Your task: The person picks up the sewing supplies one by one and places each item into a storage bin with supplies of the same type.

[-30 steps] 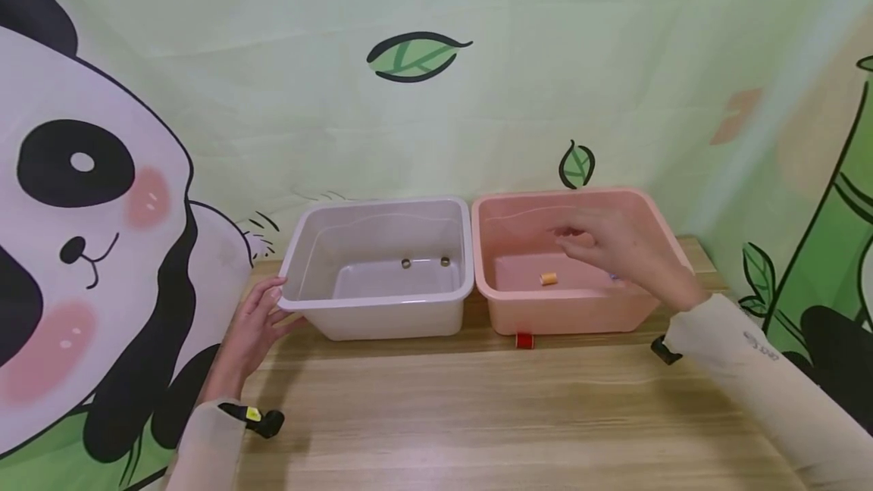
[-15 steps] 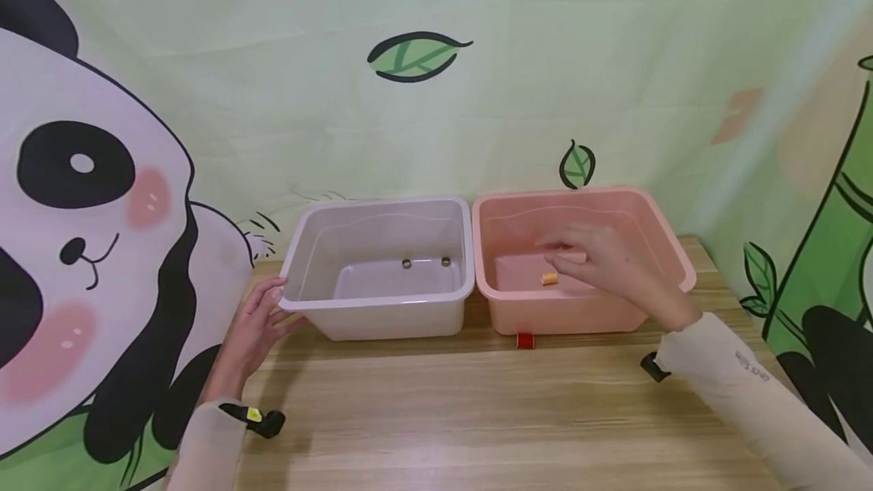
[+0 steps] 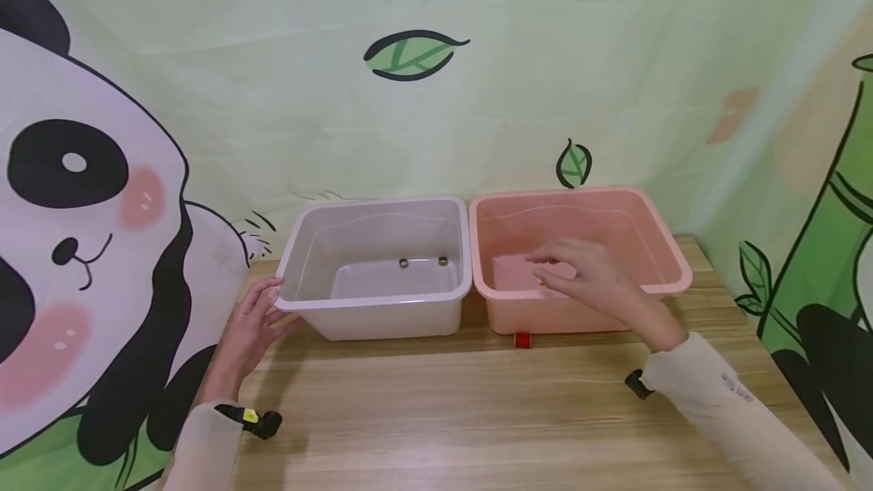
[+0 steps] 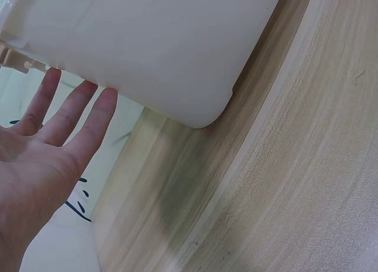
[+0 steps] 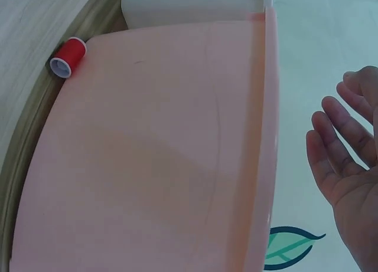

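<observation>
My left hand (image 3: 254, 328) is at the left end of a light grey plastic bin (image 3: 389, 318), its fingertips at the rim. In the left wrist view, straight fingers (image 4: 88, 121) touch the bin's side wall. My right hand (image 3: 586, 271) hovers over the front of a pink bin (image 3: 566, 313), holding nothing, its fingers loosely bent and thumb apart from them. Under that hand a sliver of an orange thread spool (image 3: 542, 282) shows; the rest is hidden. A red thread spool (image 5: 69, 56) lies on the table against the pink bin's front.
Two small brass-coloured rings (image 3: 403, 264) lie inside the grey bin. Both bins stand side by side on a wood-grain table (image 3: 423, 408), close to a green cloth backdrop (image 3: 286, 97) printed with a panda and leaves.
My right hand has moved left and toward the front of the pink bin, now covering most of the orange spool. The left hand has stayed at the grey bin.
</observation>
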`<action>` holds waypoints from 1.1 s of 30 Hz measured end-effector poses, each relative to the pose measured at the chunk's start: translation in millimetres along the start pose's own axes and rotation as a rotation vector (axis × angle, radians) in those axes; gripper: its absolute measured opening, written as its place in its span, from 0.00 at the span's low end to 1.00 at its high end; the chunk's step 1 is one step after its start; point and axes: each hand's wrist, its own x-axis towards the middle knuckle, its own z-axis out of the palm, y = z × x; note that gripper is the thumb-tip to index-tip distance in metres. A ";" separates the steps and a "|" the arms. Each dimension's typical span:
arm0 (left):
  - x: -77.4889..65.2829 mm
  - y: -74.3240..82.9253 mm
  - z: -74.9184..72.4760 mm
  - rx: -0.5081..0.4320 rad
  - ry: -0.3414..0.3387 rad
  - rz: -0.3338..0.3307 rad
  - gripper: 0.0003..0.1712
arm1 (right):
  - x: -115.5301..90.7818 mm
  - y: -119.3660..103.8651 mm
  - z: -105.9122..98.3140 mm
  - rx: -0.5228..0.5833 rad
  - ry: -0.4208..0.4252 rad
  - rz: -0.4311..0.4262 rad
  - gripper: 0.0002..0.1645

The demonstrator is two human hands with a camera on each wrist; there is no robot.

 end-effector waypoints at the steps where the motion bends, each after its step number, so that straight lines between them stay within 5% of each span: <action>1: 0.2 0.1 -0.3 0.003 -0.001 0.000 0.17 | -0.5 -0.1 0.8 0.001 0.005 -0.002 0.15; 12: -0.2 -1.3 0.6 0.003 0.002 0.002 0.17 | -9.1 -1.0 4.4 -0.008 0.033 -0.019 0.16; 23: -0.5 -0.6 0.4 0.015 0.011 -0.007 0.18 | -17.3 3.0 7.5 -0.024 0.084 -0.184 0.15; 33: -1.5 1.3 1.0 0.020 0.008 -0.016 0.19 | -27.7 1.5 15.5 0.060 0.090 -0.219 0.14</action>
